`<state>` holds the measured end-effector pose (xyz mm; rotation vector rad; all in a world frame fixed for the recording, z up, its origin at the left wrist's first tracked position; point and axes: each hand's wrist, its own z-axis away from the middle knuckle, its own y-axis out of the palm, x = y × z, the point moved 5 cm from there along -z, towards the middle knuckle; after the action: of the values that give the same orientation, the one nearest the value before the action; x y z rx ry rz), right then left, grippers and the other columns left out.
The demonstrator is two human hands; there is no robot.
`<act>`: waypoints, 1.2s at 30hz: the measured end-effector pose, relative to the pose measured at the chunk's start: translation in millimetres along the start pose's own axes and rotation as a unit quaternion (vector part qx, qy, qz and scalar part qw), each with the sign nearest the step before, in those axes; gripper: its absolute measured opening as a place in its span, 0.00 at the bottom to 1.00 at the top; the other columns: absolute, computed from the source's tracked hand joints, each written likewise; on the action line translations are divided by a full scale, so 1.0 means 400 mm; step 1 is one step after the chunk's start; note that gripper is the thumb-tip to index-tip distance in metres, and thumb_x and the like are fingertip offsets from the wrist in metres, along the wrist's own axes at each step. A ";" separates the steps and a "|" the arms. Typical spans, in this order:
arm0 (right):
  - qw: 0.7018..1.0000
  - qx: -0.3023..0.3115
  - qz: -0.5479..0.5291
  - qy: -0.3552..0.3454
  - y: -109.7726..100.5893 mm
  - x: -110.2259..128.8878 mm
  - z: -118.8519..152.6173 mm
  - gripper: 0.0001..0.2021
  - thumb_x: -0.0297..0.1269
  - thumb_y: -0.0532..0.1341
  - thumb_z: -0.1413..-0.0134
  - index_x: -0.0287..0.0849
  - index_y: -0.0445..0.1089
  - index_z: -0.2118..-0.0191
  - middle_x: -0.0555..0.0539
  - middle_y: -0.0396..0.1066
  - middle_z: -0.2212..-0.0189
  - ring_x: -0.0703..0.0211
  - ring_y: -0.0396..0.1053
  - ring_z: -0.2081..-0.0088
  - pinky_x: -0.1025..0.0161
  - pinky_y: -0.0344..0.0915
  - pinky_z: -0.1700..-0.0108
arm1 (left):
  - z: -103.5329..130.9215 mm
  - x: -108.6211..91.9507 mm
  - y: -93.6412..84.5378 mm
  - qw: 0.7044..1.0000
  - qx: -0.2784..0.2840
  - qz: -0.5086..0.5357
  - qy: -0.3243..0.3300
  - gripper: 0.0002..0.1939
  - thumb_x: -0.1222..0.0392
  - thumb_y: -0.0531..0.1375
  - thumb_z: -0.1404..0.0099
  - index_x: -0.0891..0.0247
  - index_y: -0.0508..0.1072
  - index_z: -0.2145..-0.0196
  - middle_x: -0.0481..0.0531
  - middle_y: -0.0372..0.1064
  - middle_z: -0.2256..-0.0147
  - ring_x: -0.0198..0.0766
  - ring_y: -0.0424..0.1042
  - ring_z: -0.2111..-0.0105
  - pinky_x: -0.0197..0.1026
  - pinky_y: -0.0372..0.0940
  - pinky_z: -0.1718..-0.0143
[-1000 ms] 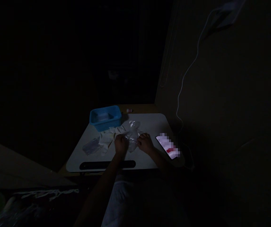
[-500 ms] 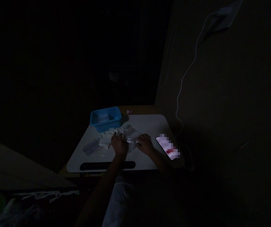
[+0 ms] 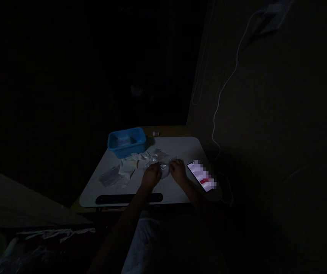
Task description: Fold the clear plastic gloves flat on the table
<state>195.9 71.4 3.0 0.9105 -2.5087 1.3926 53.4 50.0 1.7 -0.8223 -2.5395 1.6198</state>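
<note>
Works in very weak light, with pale cloth (image 3: 139,243) nearest, below a white-topped table (image 3: 176,196) with a long black slot (image 3: 112,199) along the near edge. Holds crinkled clear plastic film (image 3: 165,172) over the middle of the tabletop, between both hands. Pinches its left side with the left hand (image 3: 151,176), fingers curled and narrow, and its right side with the right hand (image 3: 178,171), fingers bent inward. Cannot tell, in such darkness, how each fingertip presses. Has on the left a flat clear packet (image 3: 109,176) and crumpled white paper (image 3: 127,167); on the right, a lit smartphone (image 3: 200,175), partly pixelated. Has at the far left corner a blue plastic basin (image 3: 131,150), and beyond the table, on a wooden surface (image 3: 174,131), a small red-and-white container (image 3: 155,134).
</note>
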 end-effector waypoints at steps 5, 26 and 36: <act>0.999 -0.010 -0.051 0.007 -0.012 -0.003 0.007 0.07 0.28 0.55 0.54 0.43 0.70 0.70 0.46 0.69 0.70 0.54 0.62 0.62 0.58 0.58 0.55 | -0.001 0.014 0.021 0.998 0.022 -0.044 -0.036 0.22 0.59 0.50 0.39 0.69 0.63 0.48 0.65 0.61 0.47 0.49 0.59 0.46 0.51 0.56 0.47; 0.997 0.011 -0.073 0.033 -0.094 -0.015 0.091 0.14 0.27 0.52 0.53 0.44 0.73 0.66 0.48 0.74 0.69 0.57 0.69 0.64 0.61 0.64 0.59 | 0.044 0.009 0.004 0.976 0.180 0.001 0.124 0.28 0.48 0.56 0.42 0.52 0.59 0.44 0.55 0.53 0.41 0.45 0.47 0.40 0.54 0.41 0.41; 0.986 0.124 -0.025 -0.107 0.011 0.017 0.032 0.16 0.25 0.53 0.51 0.39 0.70 0.57 0.42 0.70 0.54 0.57 0.66 0.51 0.58 0.62 0.48 | 0.041 0.003 0.005 0.959 0.208 0.012 0.193 0.36 0.41 0.55 0.45 0.54 0.53 0.41 0.57 0.47 0.39 0.52 0.43 0.39 0.59 0.39 0.42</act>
<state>190.1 59.9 -4.7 1.2211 -2.4749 1.7017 48.3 37.4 -7.8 -0.9982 -1.8491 1.7089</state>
